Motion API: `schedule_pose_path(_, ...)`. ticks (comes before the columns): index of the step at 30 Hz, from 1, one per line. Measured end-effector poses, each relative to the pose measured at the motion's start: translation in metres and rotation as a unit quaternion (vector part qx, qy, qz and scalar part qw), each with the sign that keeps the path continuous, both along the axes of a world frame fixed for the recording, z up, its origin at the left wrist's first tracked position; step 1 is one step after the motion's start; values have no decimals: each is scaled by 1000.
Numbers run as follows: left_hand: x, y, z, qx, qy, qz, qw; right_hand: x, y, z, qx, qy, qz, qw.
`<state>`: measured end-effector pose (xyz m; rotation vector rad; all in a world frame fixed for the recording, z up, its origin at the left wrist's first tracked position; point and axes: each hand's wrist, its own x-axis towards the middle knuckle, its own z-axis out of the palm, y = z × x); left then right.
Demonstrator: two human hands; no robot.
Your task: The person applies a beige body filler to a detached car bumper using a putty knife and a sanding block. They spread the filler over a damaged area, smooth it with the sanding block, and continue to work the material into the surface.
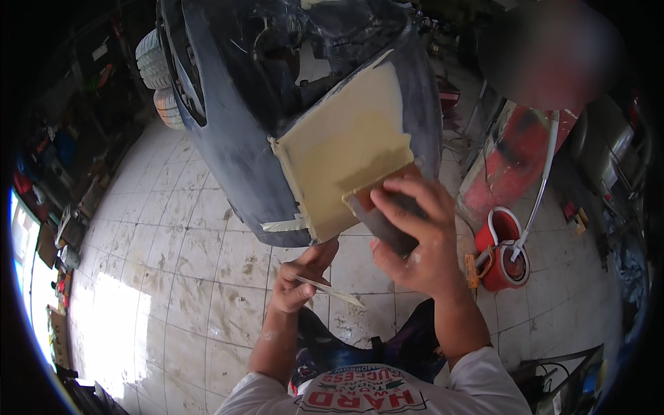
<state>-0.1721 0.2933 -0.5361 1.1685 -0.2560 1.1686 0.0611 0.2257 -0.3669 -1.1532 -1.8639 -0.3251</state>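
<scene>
A dark grey, primed bodywork panel [230,159] stands in front of me with a broad patch of cream filler [336,137] on its right part. My right hand [420,238] grips a flat brown-and-grey spreader [363,198], whose putty-smeared edge rests on the patch's lower part. Below the panel, my left hand [301,277] is closed on a thin, light flat scraper [335,294] with pale putty on it; its upper fingers reach the panel's bottom edge.
Tires [151,66] are stacked behind the panel at left. A red cylinder [494,166] with a hose and red buckets [505,273] stand at right on the smudged tiled floor [180,290]. Cluttered shelving [52,180] lines the left side.
</scene>
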Motion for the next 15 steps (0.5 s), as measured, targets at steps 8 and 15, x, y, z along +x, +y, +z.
schedule_pose_path(8,-1,-2,-7,3,-17,-4,1000,-37,49,33,56,-13,14,998)
schedule_pose_path(15,-14,-11,-6,-8,46,7,999,-56,17,-28,18,-7,7,1000)
